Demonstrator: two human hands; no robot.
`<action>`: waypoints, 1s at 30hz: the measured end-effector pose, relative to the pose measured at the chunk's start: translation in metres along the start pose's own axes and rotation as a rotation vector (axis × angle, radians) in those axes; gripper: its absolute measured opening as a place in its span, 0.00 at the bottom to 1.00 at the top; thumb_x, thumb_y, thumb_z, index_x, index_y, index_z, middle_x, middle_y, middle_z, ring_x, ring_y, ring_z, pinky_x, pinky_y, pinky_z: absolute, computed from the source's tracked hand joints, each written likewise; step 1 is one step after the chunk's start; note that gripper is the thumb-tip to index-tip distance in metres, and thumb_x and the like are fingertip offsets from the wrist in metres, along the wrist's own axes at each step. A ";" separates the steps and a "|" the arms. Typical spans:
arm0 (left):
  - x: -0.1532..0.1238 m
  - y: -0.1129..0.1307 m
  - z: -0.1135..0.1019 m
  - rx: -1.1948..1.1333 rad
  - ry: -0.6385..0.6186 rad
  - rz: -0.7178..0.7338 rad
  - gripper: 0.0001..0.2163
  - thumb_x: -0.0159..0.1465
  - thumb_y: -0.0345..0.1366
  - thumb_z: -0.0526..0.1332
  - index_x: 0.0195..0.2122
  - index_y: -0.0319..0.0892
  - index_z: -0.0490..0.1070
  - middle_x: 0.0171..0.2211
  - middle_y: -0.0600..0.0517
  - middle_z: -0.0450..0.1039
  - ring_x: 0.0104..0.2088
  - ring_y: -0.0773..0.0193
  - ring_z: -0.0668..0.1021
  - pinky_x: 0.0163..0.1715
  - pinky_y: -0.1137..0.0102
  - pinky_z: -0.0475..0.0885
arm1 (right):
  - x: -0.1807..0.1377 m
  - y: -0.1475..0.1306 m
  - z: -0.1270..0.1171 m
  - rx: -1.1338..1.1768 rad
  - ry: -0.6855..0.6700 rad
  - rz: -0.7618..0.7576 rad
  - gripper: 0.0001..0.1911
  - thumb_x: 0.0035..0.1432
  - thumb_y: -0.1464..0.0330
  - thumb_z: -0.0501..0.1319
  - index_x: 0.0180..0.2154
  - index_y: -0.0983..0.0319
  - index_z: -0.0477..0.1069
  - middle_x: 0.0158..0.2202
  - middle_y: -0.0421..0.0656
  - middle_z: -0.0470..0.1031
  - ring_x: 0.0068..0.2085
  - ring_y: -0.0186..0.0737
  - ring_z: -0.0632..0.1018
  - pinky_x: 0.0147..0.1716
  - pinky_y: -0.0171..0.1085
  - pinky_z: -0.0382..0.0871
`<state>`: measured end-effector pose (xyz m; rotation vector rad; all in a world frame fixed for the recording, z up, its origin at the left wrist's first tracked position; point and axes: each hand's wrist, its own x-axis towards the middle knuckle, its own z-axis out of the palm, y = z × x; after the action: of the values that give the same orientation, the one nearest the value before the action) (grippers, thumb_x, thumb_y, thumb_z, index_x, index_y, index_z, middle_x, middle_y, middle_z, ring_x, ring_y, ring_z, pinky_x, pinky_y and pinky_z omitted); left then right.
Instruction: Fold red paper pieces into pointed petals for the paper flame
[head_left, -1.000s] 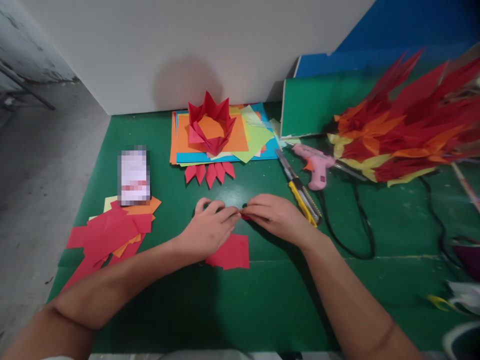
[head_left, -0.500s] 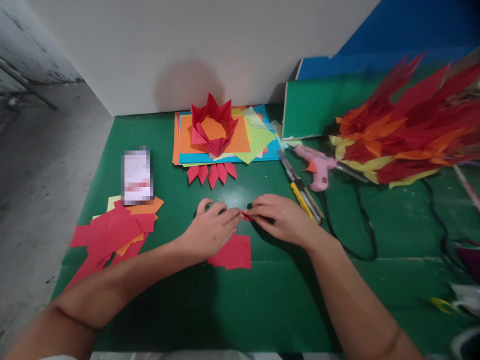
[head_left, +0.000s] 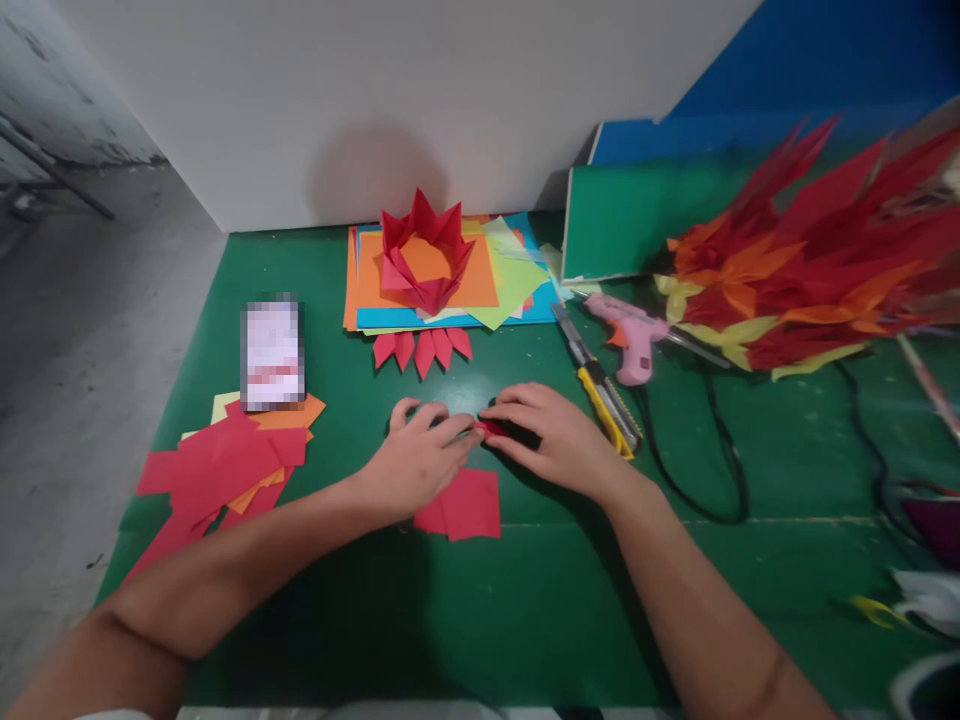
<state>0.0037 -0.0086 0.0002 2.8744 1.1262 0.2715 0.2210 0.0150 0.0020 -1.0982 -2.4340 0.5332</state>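
Note:
Between my two hands is a small folded piece of red paper, mostly covered by the fingers. My left hand pinches its left end with thumb and fingertips. From the other side, my right hand holds it between thumb and fingers. Red paper pieces lie flat on the table just below my left hand. Farther up, several pointed folded red petals lie in a row. Behind them a ring of folded red paper points stands on an orange sheet.
A yellow utility knife and a pink glue gun with a black cord lie right of centre. Red and orange scraps and a blurred phone-like object are at left. A red-orange paper bunch rests at far right.
My right fingers have shifted slightly left and spread a little along the small red paper. My left hand stays nearly in place. The whole view has shifted slightly.

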 end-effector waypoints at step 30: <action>0.027 -0.009 -0.017 -1.323 0.047 -0.678 0.06 0.62 0.36 0.59 0.30 0.39 0.68 0.21 0.57 0.68 0.21 0.72 0.69 0.22 0.76 0.63 | 0.010 -0.020 0.017 0.855 0.190 0.383 0.15 0.56 0.55 0.61 0.37 0.59 0.68 0.29 0.40 0.72 0.29 0.34 0.72 0.28 0.35 0.69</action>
<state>0.0144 0.0159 0.0200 1.2912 1.1654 0.6891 0.1944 0.0072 -0.0001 -1.1259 -1.5385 1.3512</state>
